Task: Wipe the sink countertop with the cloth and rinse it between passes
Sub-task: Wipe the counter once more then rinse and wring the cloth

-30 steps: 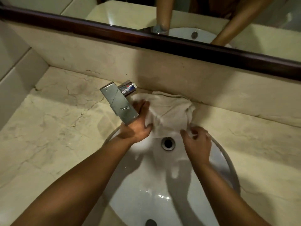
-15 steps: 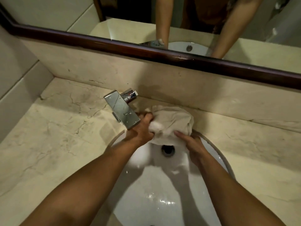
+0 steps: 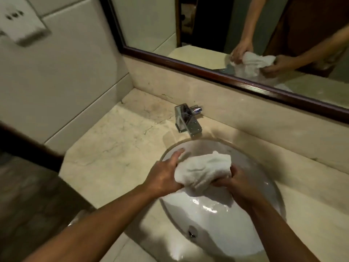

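Holding the cloth [image 3: 204, 172] bunched up over the basin [image 3: 211, 220], well short of the faucet [image 3: 188, 121] on the near side, both ends gripped. Looks wet & heavy, tail sagging down twd the bowl under the wrists. Left hand [image 3: 162, 179]: thumb & lower fingers curled round the cloth's left end, index finger stuck out straight twd the faucet, not on the fabric. Right hand [image 3: 235, 183]: fingers curled tight into the right end, knuckles up; can't tell thumb position, hidden under the fold.

Step, prob.: rinse/wring part btwn passes, not wiping. No water stream seen at the faucet spout; can't tell if tap is on. Bowl glistens below the cloth, so wet already.

Next move, as a guess: twist the two ends opposite ways to squeeze out water, keeping the bundle over the basin so drips stay off the stone. Then carry it out to the countertop [image 3: 117, 148] left of the faucet, where stains & dark veining show, or to the strip behind the faucet at the backsplash [image 3: 245, 103].

Farther out from the faucet: mirror [image 3: 245, 35] above w/ dark wood frame, reflecting both hands on the cloth.
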The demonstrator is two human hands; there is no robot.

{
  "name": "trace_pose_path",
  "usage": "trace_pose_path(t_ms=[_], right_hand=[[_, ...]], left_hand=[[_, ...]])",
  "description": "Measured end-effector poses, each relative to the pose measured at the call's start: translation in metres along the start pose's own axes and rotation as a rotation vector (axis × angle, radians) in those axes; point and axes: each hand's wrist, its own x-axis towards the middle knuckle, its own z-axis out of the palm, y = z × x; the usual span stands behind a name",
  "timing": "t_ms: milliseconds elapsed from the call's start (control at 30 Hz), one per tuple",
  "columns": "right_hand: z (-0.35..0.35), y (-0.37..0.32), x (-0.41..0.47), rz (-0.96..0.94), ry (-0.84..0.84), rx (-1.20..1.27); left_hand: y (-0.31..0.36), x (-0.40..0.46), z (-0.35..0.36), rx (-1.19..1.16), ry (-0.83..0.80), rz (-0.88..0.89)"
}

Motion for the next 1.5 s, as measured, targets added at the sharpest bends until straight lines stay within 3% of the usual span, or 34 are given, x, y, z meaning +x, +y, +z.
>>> trace_pose_path(t_ms=[133, 233, 333, 433, 500, 567, 667, 800, 900, 1000, 1067, 1233, 1500], right_hand=[[0.068, -0.035, 0.008, -0.175, -0.054, -0.130], [0.113, -0.067, 0.038, -0.304, -0.059, -0.093], [0.153, -0.102, 0.076, -0.551, -0.028, -0.199], [0.178, -0.103, 0.122, -0.992, 0.153, -0.718], [0.181, -0.071, 0.155, -1.093, 0.078, -1.038], [0.177, -0.018, 0.165, -1.004, -0.141, -1.264], [0.181, 0.037, 0.156, -0.903, -0.302, -1.152], [0.217, 0.017, 0.170, -0.835, 0.119, -1.073], [0.263, 0.006, 0.191, -0.669, 0.317, -1.128], [0.304, 0.008, 0.218, -0.397, 0.206, -1.242], [0.311, 0.022, 0.224, -0.268, 0.141, -1.283], [0.311, 0.037, 0.235, -0.250, 0.191, -1.348], [0.318, 0.002, 0.334, -0.220, 0.286, -1.355]], left_hand=[[-0.032, -0.013, -0.056, 0.299, 0.081, -0.023], [-0.058, -0.003, -0.110, 0.406, 0.345, -0.001], [-0.091, 0.020, -0.157, 0.479, 0.703, 0.194], [-0.129, 0.046, -0.182, 0.533, 0.733, 0.223], [-0.170, 0.051, -0.171, 0.500, 0.609, 0.227], [-0.214, 0.031, -0.140, 0.470, 0.406, 0.232], [-0.264, -0.003, -0.119, 0.336, 0.258, 0.152], [-0.272, 0.035, -0.139, 0.182, 0.434, 0.065], [-0.263, 0.079, -0.139, 0.158, 0.354, 0.059], [-0.267, 0.109, -0.127, 0.259, 0.130, -0.030], [-0.279, 0.115, -0.114, 0.324, 0.063, -0.090], [-0.301, 0.127, -0.108, 0.329, 0.078, -0.043], [-0.334, 0.241, -0.146, 0.305, 0.106, 0.053]])
